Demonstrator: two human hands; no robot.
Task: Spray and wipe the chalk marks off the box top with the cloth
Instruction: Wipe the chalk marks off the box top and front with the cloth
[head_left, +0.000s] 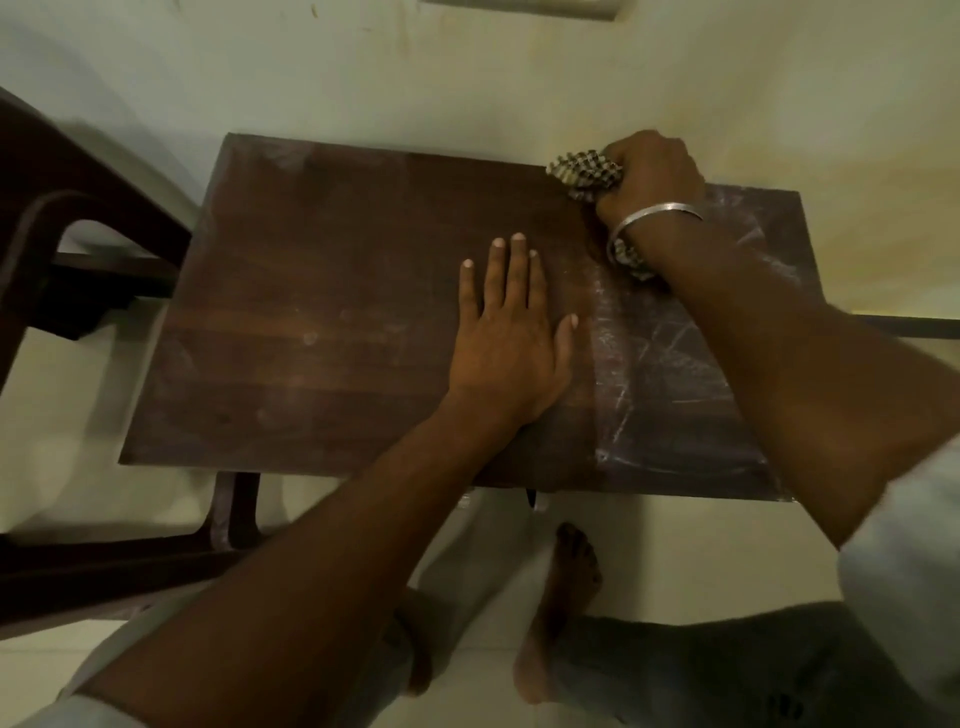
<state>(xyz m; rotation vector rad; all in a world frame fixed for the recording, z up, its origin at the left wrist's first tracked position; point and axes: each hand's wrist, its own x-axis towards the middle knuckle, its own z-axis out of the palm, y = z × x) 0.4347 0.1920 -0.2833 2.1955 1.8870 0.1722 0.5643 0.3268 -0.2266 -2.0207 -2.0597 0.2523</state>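
Hands: left flat on box top lying crosswise; right grips cloth.

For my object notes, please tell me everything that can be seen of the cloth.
The cloth is a checked fabric of dark and pale squares, crumpled into a wad. The right hand grips it, fingers curled round it, at the far edge of the brown box top, right of its middle. One bunch sticks out left of the fist; another end shows under the wrist, beside a metal bangle. It seems to rest on the wood, near chalk marks.
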